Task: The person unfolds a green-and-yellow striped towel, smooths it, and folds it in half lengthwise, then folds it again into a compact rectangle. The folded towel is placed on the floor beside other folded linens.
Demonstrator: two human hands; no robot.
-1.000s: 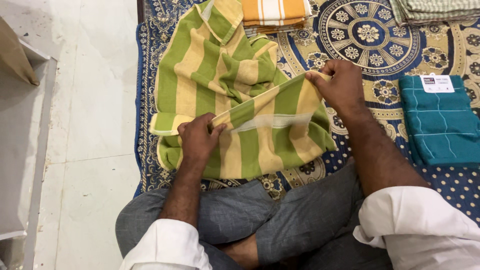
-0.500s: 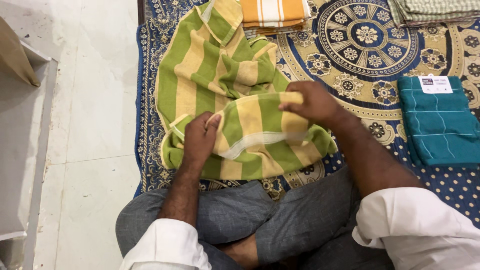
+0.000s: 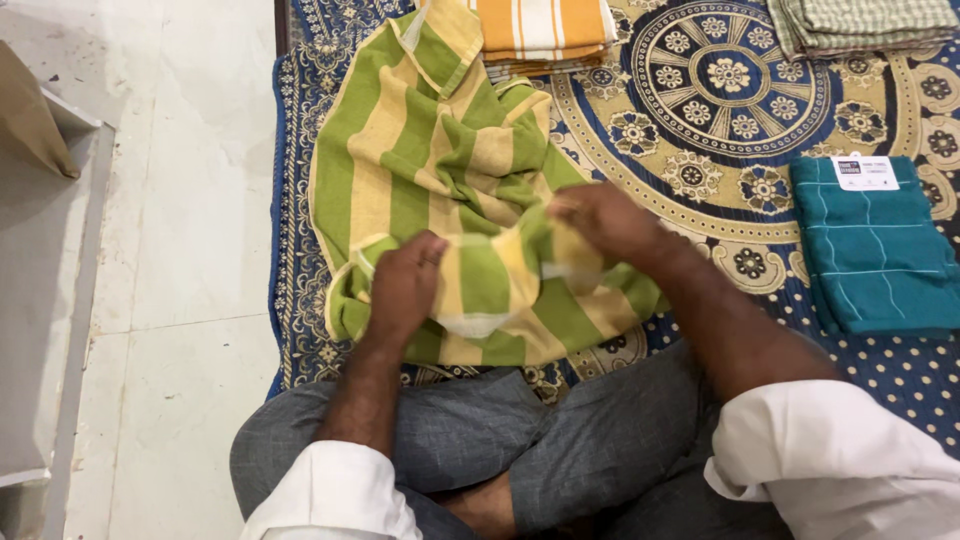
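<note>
The green and yellow striped towel (image 3: pixel 430 170) is lying rumpled on the patterned blue mat (image 3: pixel 760 120), just in front of the person's crossed legs. Its far part is spreading out loosely toward the top of the view, with one corner flipped over near the folded orange striped towel (image 3: pixel 545 25); its near part is being gathered into a bunched fold between both hands. Judging from how it lies, the folding looks barely begun: only the near edge is doubled over, unevenly, and most of the cloth is lying creased and unfolded beyond it.

The left hand (image 3: pixel 405 285) is resting knuckles-up on the near left part of the towel, its fingers curled shut and pinching the cloth's edge. The right hand (image 3: pixel 600 215) is reaching across from the right, forearm angling inward, and is slightly blurred; its fingers are closing on the bunched fabric at the middle. Both hands are sitting near each other with the fold sagging between them.

To the right, well apart from the hands, a folded teal towel (image 3: pixel 875 250) with a white label is lying flat on the mat. A folded green checked cloth (image 3: pixel 865 20) is sitting at the far right corner. Pale floor tiles (image 3: pixel 190 200) are running along the left of the mat
</note>
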